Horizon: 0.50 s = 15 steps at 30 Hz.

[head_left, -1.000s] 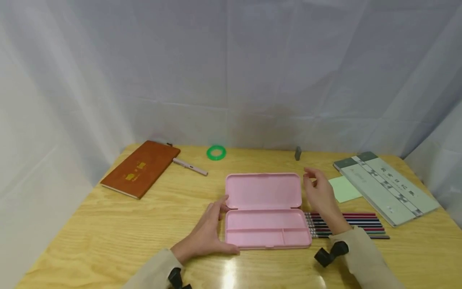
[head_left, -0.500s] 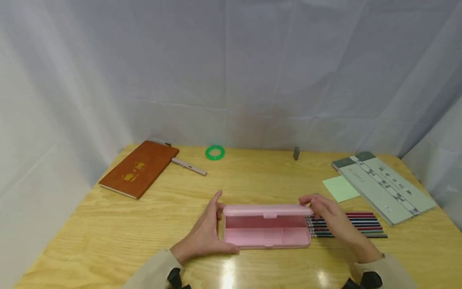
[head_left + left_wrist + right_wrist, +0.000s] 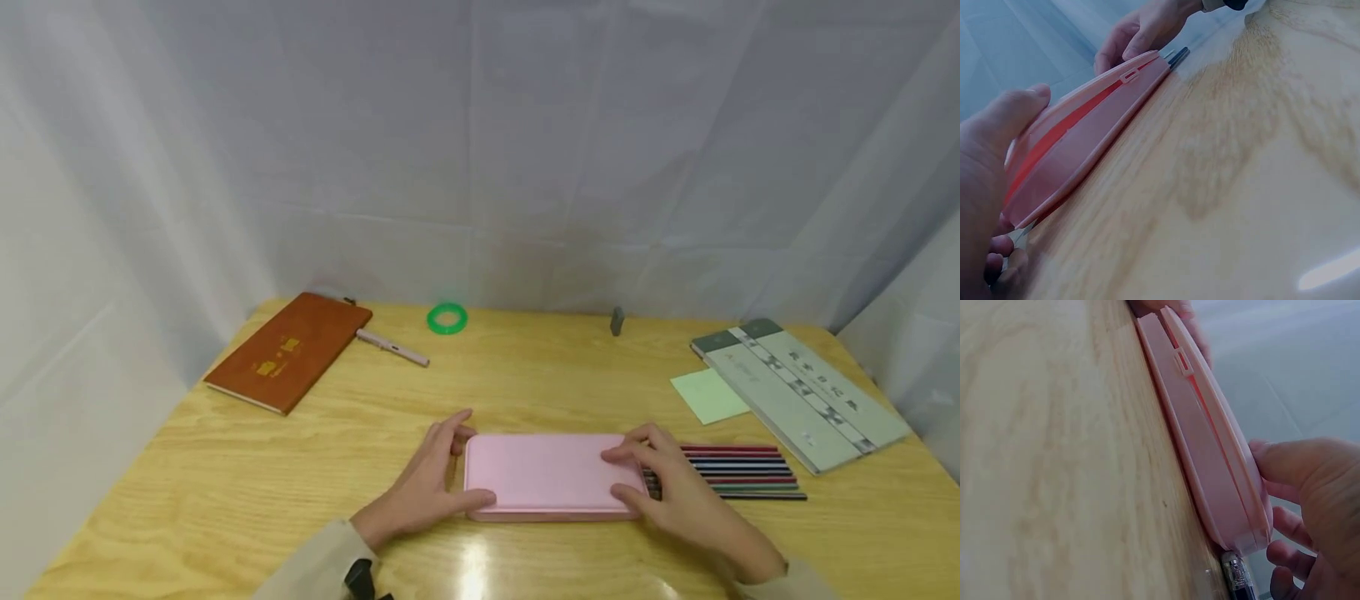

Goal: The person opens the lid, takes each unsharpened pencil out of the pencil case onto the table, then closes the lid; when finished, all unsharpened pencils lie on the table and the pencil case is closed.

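A pink pencil case (image 3: 543,471) lies on the table with its lid down, its long side toward me. Both wrist views show a thin slit between lid and base near the front latch (image 3: 1183,361). My left hand (image 3: 420,483) holds the left end, thumb on top of the lid and fingers around the side. At the other end my right hand (image 3: 671,492) has its thumb and index finger on the lid, with the remaining fingers curled by the end wall in the right wrist view. The inside of the case is hidden.
Several pencils (image 3: 742,472) lie in a row right of the case, partly behind my right hand. Farther right are a green paper (image 3: 708,396) and a grey-green notebook (image 3: 806,396). A brown notebook (image 3: 300,350), pen (image 3: 393,347), green ring (image 3: 447,318) and small grey block (image 3: 617,321) lie farther back.
The lid, upright a second ago, has swung forward and down over the base. My right hand came down with it onto the lid's right end; my left thumb now rests on the lid.
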### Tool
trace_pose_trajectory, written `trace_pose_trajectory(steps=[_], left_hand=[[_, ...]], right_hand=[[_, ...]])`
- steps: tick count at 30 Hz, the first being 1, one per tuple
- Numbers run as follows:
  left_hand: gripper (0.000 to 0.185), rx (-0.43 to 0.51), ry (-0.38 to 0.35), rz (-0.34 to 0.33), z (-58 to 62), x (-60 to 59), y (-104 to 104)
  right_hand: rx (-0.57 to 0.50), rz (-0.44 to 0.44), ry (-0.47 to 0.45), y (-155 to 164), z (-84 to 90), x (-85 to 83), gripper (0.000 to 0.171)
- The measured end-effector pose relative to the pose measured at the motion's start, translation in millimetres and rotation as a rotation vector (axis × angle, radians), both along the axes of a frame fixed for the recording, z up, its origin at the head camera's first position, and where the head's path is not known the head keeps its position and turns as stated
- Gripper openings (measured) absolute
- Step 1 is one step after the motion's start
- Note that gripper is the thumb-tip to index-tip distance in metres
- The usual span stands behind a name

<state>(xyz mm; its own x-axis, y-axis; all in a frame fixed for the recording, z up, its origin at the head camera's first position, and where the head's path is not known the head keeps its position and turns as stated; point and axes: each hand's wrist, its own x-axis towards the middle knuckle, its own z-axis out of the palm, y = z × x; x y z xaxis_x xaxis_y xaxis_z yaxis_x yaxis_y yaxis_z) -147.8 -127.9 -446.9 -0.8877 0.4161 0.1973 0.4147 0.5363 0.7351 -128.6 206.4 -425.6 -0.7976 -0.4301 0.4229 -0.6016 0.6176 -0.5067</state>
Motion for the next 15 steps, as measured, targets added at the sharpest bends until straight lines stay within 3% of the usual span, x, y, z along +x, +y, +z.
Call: trace_pose_trajectory(steps=[7,15], left_hand=[[0.100,0.062,-0.081,0.020,2.8,3.5,-3],[0.098,0.071,-0.158,0.010,-1.9,16.1,0]], right_hand=[[0.011,-0.018,0.012,0,-5.6,0.1,0.036],[-0.004,0.018,0.040,6,-12.6,8.4,0.040]])
